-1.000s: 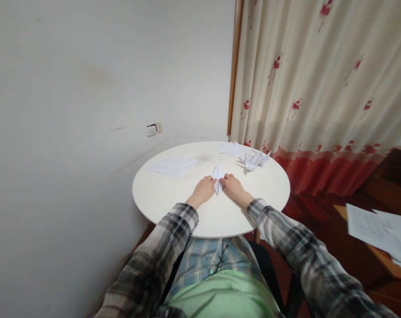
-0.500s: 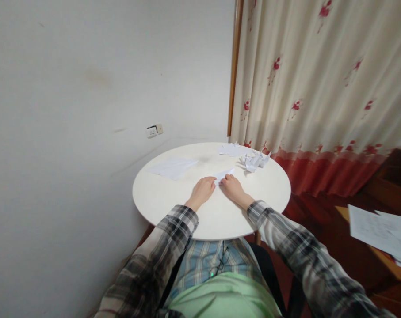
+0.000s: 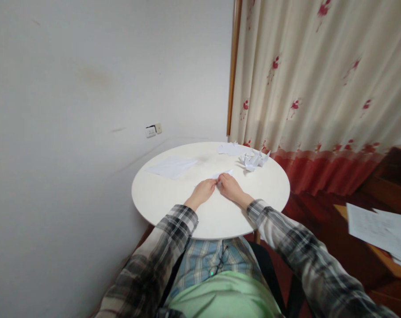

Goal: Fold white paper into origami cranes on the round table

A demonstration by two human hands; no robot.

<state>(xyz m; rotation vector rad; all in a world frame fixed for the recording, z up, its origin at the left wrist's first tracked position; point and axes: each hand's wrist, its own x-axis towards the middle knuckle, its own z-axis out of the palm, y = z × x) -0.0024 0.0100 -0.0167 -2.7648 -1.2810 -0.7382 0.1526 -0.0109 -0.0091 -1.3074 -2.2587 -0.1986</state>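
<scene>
A small piece of folded white paper (image 3: 227, 172) lies on the round white table (image 3: 213, 216), mostly covered by my fingers. My left hand (image 3: 204, 191) is closed at its left edge, fingertips pressed on the paper. From the right, my right hand (image 3: 229, 186) pinches the same paper, its fingers bent and touching or nearly touching the left fingertips. The paper's pointed far end shows beyond my right hand. How the folds run under my fingers is hidden.
A flat white sheet (image 3: 172, 167) lies on the table's left side. Several crumpled-looking folded paper shapes (image 3: 254, 160) stand at the right, with more paper (image 3: 229, 149) behind them. Printed sheets (image 3: 376, 229) rest on wooden furniture at the far right. A wall (image 3: 87, 106) borders the left.
My right hand has shifted slightly left, closer to my left hand, and covers more of the folded paper. The other papers stay in place.
</scene>
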